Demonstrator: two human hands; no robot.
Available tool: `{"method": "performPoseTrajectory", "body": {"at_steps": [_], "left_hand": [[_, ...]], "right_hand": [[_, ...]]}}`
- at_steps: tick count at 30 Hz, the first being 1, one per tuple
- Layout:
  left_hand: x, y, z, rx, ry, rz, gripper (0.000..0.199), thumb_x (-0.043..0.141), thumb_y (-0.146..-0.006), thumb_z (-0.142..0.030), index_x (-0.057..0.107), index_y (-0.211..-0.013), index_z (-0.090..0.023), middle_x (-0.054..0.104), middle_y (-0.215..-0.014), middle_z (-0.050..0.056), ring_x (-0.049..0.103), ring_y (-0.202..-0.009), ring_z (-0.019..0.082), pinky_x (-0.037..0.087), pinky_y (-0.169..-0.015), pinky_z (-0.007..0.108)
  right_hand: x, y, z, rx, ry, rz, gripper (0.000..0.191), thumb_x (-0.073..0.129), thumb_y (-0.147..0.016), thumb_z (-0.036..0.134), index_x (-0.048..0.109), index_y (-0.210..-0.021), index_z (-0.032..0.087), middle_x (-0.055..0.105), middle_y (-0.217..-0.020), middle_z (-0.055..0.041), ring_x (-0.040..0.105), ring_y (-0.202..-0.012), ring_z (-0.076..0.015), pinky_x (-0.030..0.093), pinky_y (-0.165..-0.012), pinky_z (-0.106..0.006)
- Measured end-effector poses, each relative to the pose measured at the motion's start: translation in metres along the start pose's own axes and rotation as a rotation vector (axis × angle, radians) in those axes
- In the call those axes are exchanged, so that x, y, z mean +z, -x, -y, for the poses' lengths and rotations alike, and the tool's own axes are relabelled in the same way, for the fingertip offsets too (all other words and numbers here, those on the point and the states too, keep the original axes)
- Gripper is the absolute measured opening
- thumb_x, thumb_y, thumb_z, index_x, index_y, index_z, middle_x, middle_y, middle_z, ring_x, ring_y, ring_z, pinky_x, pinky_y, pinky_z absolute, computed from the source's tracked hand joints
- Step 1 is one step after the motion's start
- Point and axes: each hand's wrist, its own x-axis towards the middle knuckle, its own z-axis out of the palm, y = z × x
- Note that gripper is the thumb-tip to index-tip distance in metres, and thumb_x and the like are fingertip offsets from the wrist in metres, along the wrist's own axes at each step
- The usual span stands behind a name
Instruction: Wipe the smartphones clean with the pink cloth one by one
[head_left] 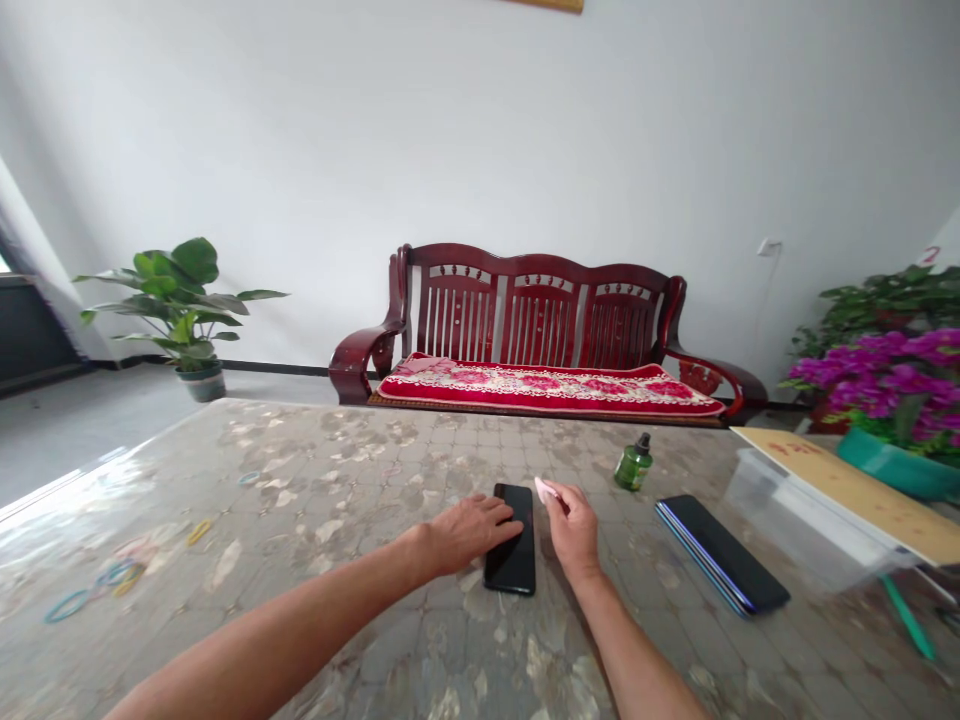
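Observation:
A black smartphone (511, 560) lies flat on the table in front of me, its dark glossy side up. My left hand (474, 530) rests on it from the left, fingers stretched out across the surface. Just right of the phone, my right hand (574, 528) is closed on a small pale pink piece of cloth (545, 490), pinched at the fingertips. Most of that cloth is hidden in the fingers, so its exact kind is hard to tell. A small green bottle (634, 466) with a black top stands beyond my right hand.
Right of my hand lies a stack of phones (720, 553). Past it are a clear plastic box (810, 520) under a tan board (862, 490), a flowerpot (896, 462) and a green-handled tool (909, 617). Hair ties (112, 578) lie left on the patterned table (315, 500). Behind stands a wooden bench (540, 300).

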Motion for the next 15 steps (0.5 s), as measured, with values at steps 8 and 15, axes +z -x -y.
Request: {"method": "performPoseTrajectory", "body": {"at_steps": [8,15], "left_hand": [[0.011,-0.035,0.023,0.083,-0.152,0.022,0.078,0.076,-0.073,-0.012,0.04,-0.141,-0.029,0.042,-0.148,0.016,0.052,-0.123,0.032,0.048,-0.09,0.039],[0.005,-0.046,0.027,-0.039,-0.05,0.13,0.075,0.079,-0.068,-0.021,0.045,-0.134,-0.03,0.049,-0.141,0.013,0.051,-0.124,0.033,0.048,-0.093,0.042]], "right_hand": [[0.002,-0.004,-0.017,0.122,-0.071,-0.091,0.037,0.057,-0.082,0.048,0.076,-0.093,0.018,0.074,-0.095,-0.0106,0.066,-0.089,-0.0245,0.051,-0.083,-0.037],[0.002,-0.003,-0.017,0.133,-0.091,-0.096,0.035,0.059,-0.08,0.047,0.077,-0.093,0.019,0.075,-0.095,-0.01,0.066,-0.089,-0.0249,0.051,-0.084,-0.037]]}}
